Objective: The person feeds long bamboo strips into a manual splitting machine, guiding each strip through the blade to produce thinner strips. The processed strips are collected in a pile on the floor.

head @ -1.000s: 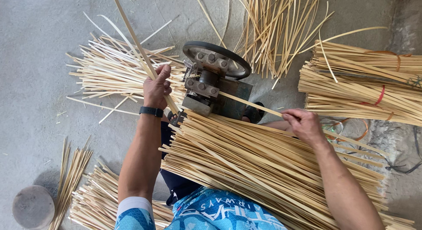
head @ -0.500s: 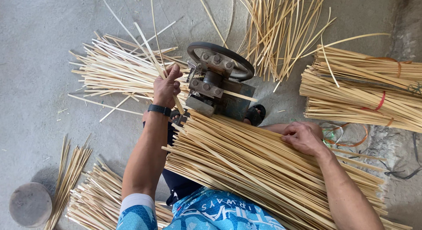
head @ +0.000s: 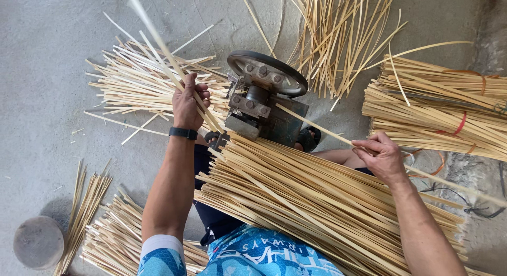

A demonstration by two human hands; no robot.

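My left hand [head: 188, 102], with a black wristband, grips a thin bamboo strip [head: 163, 49] that comes out of the left side of a small metal splitting machine [head: 264, 96] and rises up and to the left. My right hand [head: 379, 157] pinches another long bamboo strip [head: 311, 126] that runs into the machine's right side and trails off to the lower right. A large bundle of bamboo strips [head: 317, 202] lies across my lap, under both arms.
Split strips are piled on the concrete floor left of the machine [head: 137, 86]. Loose strips fan out behind it [head: 338, 38]. Tied bundles lie at the right [head: 443, 112]. More strips [head: 111, 234] and a round grey container [head: 38, 242] sit at lower left.
My left hand has drawn the strip out and up to the left. My right hand has moved along the feeding strip, still on the lap bundle's right side.
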